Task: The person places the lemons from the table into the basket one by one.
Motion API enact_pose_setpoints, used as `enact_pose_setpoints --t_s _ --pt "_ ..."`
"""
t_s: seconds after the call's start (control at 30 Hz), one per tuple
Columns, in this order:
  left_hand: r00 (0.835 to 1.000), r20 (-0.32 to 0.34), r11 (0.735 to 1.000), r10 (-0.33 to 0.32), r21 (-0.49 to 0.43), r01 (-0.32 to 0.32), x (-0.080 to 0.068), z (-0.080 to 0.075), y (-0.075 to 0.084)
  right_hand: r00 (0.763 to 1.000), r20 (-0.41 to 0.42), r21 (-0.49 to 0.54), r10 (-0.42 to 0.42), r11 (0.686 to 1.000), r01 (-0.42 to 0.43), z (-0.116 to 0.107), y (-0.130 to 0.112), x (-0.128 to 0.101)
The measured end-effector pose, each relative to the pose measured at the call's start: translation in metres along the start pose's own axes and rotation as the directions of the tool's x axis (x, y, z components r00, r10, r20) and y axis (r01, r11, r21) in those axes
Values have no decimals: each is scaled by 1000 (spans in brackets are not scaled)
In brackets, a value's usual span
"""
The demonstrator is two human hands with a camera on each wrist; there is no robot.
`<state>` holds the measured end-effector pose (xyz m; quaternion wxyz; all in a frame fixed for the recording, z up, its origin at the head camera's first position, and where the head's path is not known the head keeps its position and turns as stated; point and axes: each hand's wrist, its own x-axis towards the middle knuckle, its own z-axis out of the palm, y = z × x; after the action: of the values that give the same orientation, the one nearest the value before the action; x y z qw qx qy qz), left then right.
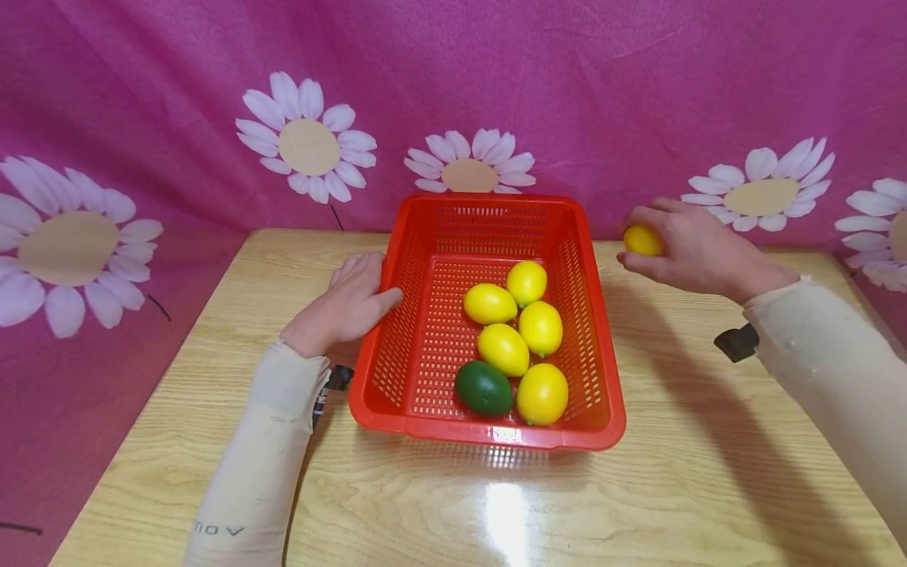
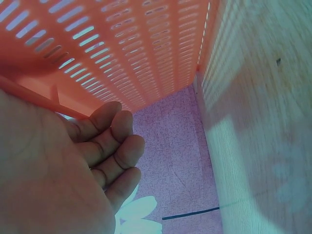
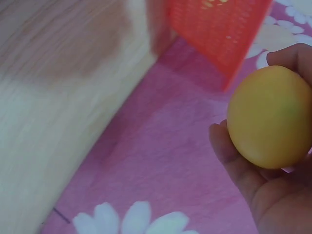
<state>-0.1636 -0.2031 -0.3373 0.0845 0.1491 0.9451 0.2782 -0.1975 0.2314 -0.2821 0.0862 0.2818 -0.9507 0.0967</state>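
Note:
My left hand (image 1: 347,307) grips the left rim of a red plastic basket (image 1: 489,433), thumb over the inner side and fingers along the outside. Those fingers (image 2: 129,151) show bent beside the slotted wall in the left wrist view. To the right of the basket, above the table, my right hand (image 1: 697,248) holds a yellow lemon (image 3: 270,117) between thumb and fingers. Inside the basket, toward its right side, lie several yellow lemons (image 1: 503,349) and one dark green, oval fruit (image 1: 484,388).
The basket stands on a light wooden table (image 1: 673,488). Behind the table hangs a magenta cloth (image 1: 567,87) printed with large white daisies, close to the basket's far end.

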Motion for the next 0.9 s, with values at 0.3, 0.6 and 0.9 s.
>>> enact_pose_setpoints --t_s 0.3,0.6,0.9 --pt "1000 -6 1000 2 -3 -2 0 -1 1 994 -66 7 -89 996 89 -22 -33 11" --pt "1000 1 1000 0 -10 0 1 1 1 995 -52 49 -84 995 86 -28 -53 18" --pt "1000 -3 1000 -12 -22 12 0 0 2 998 -35 137 -60 988 64 -28 -81 28"
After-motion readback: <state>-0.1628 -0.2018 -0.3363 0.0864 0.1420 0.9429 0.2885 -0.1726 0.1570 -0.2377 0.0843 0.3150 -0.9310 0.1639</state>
